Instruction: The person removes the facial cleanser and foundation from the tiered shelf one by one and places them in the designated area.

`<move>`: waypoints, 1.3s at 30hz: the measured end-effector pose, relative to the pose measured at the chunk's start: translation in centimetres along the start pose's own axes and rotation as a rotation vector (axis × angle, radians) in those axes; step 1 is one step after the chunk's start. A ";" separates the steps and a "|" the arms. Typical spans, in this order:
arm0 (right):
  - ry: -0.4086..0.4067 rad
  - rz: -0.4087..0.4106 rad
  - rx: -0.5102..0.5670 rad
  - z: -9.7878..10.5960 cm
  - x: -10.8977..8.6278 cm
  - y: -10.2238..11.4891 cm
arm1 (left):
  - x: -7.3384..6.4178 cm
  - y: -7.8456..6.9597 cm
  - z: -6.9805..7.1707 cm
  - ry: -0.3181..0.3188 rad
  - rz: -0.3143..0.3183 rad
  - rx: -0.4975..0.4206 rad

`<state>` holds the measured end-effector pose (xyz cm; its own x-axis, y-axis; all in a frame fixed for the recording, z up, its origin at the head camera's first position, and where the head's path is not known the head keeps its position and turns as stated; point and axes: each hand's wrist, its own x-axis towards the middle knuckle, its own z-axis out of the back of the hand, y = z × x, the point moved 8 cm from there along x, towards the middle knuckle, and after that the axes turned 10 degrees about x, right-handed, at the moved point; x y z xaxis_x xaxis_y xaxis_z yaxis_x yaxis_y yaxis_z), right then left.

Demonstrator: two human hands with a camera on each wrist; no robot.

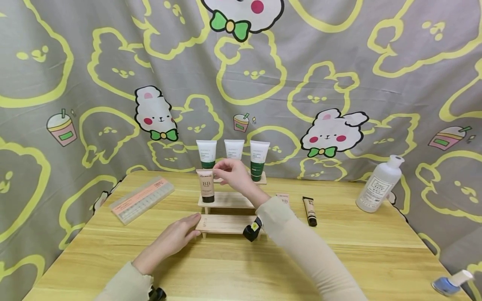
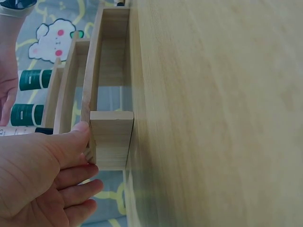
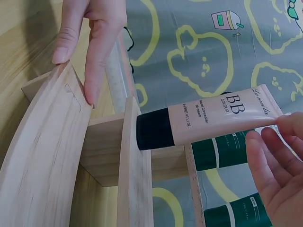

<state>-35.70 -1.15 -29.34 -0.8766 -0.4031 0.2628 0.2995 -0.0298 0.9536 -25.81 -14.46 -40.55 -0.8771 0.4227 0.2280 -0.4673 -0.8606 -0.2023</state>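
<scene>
A beige BB cream tube (image 1: 206,187) stands cap-down on the middle step of a wooden display stand (image 1: 226,223). In the right wrist view, its black cap meets the board's left part. My right hand (image 1: 235,175) pinches the tube's crimped top end between thumb and fingertips. At the left end of the lowest step, my left hand (image 1: 175,236) grips the board's edge, thumb and forefinger on either side of it in the right wrist view. Three white-and-green tubes (image 1: 257,161) stand in a row on the top step, the middle one partly hidden behind my right hand.
Right of the stand, a second BB tube (image 1: 283,198) is partly covered by my right sleeve, and a black-capped beige tube (image 1: 310,211) lies nearby. A white bottle (image 1: 379,184) stands far right, with a blue nail polish bottle (image 1: 448,285) nearer. A flat box (image 1: 142,200) lies left.
</scene>
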 end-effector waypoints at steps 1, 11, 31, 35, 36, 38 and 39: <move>-0.001 0.002 -0.002 0.0 0.0 0.0 | 0.0 0.0 0.0 0.000 0.000 0.001; -0.014 0.029 0.003 0.6 -0.8 0.5 | 0.0 0.1 -0.2 0.003 0.002 0.003; -0.163 0.032 0.131 9.0 -5.1 1.0 | 0.0 0.2 -0.3 0.019 0.006 -0.004; -0.185 0.045 0.134 11.3 -6.3 1.1 | -0.1 0.1 -0.2 0.012 0.006 -0.004; -0.191 0.046 0.137 11.9 -6.6 1.1 | -0.1 0.1 -0.1 0.007 0.005 -0.004; -0.202 0.047 0.140 13.1 -7.3 1.0 | -0.1 0.0 0.0 -0.002 0.002 -0.003; -0.211 0.043 0.144 13.8 -7.6 0.9 | -0.1 0.0 0.1 -0.006 -0.001 -0.002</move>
<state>-33.98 14.45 -28.41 -0.9278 -0.2014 0.3141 0.2949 0.1200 0.9480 -25.71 -14.49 -40.47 -0.8762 0.4214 0.2339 -0.4681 -0.8598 -0.2042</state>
